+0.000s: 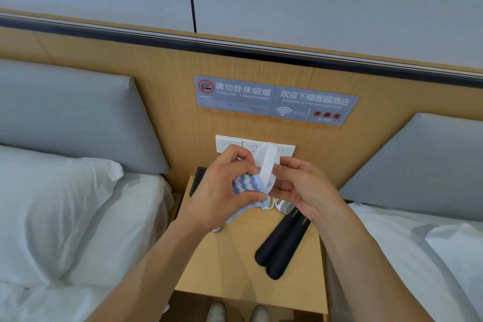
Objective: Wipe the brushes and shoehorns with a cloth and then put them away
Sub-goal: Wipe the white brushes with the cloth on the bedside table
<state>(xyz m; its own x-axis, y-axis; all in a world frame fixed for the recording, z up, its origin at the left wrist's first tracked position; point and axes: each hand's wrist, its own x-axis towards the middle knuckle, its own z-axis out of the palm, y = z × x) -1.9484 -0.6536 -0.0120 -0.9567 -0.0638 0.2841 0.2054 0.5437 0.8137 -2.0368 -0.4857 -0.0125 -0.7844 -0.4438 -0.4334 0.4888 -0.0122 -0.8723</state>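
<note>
White plastic brush [269, 165] is held upright above a light wooden bedside desk [235, 264], pinched in the fingers of the right hand [303, 188]. The left hand [222, 191] grips a blue-and-white wavy-striped cloth [247, 184] pressed against the brush. Two black plastic shoehorns [281, 246] lie side by side, touching, on the desk below, between two white-sheeted beds [78, 217].

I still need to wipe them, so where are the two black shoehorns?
In the head view, the two black shoehorns lie side by side on the wooden nightstand, right of centre, below the right hand.
</note>
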